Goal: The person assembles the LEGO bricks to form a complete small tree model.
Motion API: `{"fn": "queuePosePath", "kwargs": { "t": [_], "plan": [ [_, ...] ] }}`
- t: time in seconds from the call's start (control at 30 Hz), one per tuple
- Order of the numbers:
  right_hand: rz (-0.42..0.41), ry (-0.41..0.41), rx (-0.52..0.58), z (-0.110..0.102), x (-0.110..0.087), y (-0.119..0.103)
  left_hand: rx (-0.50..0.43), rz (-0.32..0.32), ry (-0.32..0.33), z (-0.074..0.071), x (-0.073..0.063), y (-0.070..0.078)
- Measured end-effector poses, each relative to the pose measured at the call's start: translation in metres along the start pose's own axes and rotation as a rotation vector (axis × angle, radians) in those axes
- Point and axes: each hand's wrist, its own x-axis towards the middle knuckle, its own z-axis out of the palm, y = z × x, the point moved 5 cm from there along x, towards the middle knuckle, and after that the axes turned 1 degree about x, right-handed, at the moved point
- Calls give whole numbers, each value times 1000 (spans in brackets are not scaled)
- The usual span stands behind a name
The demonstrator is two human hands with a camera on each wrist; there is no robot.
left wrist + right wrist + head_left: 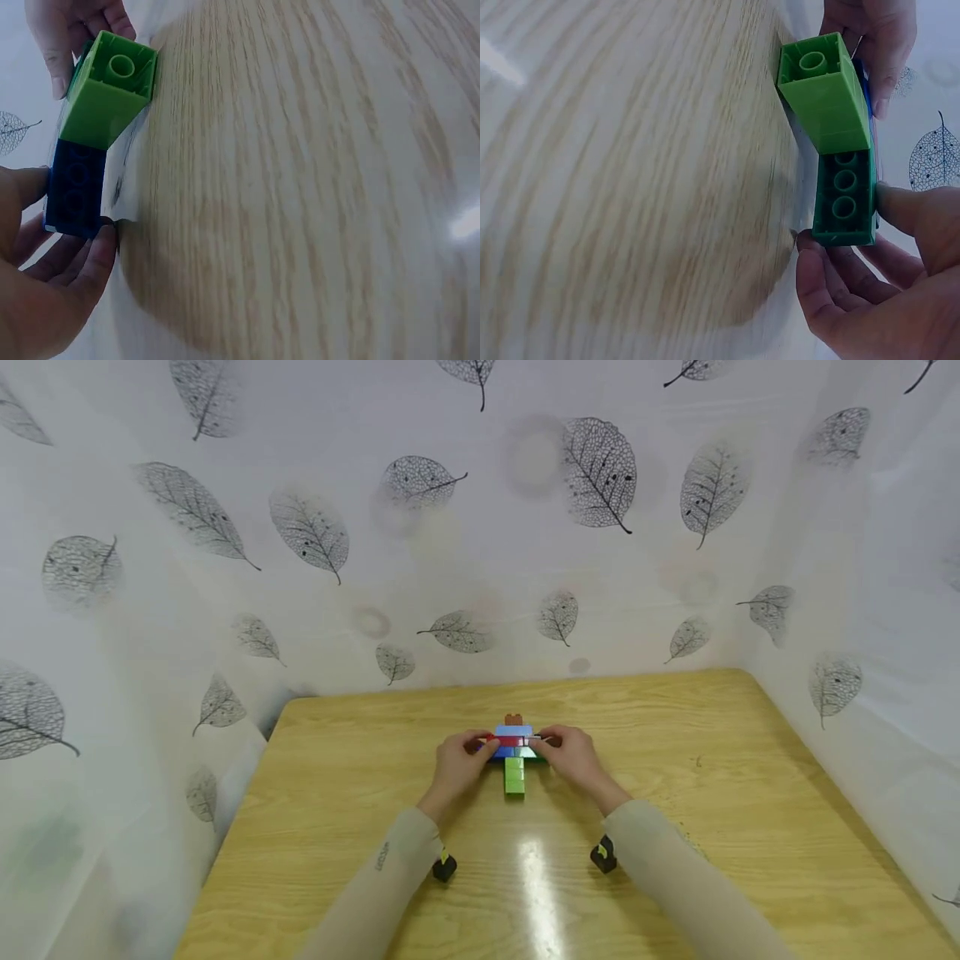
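A flat figure of toy building bricks (513, 752) lies toward the back of the table, its rows widening from a brown brick (513, 720) through light blue (513, 730) and red (510, 742) ones. Light green bricks (514, 777) form a narrow stem pointing at the person. My left hand (459, 766) pinches the figure's left side, thumb and fingers around the dark blue brick (75, 184) in the left wrist view. On the opposite end, my right hand (576, 760) pinches the dark green brick (845, 199). Hollow undersides with round tubes show in both wrist views.
The wood-grain table (360, 777) meets a pale curtain (480, 560) printed with leaves at the back and sides. A small black device (445, 867) sits at the left wrist, and another black device (603, 854) at the right.
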Motion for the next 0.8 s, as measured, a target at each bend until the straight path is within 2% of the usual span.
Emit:
{"fn": "queuePosePath", "kwargs": {
  "t": [0.3,0.57,0.8],
  "plan": [
    [69,-16,-8,6,4,8,-43,-101,76,9,0,-10],
    [41,5,2,8,5,10,-35,-66,75,7,-2,-10],
    [35,13,-11,10,3,11,-32,-70,65,7,-4,-12]
  ]
}}
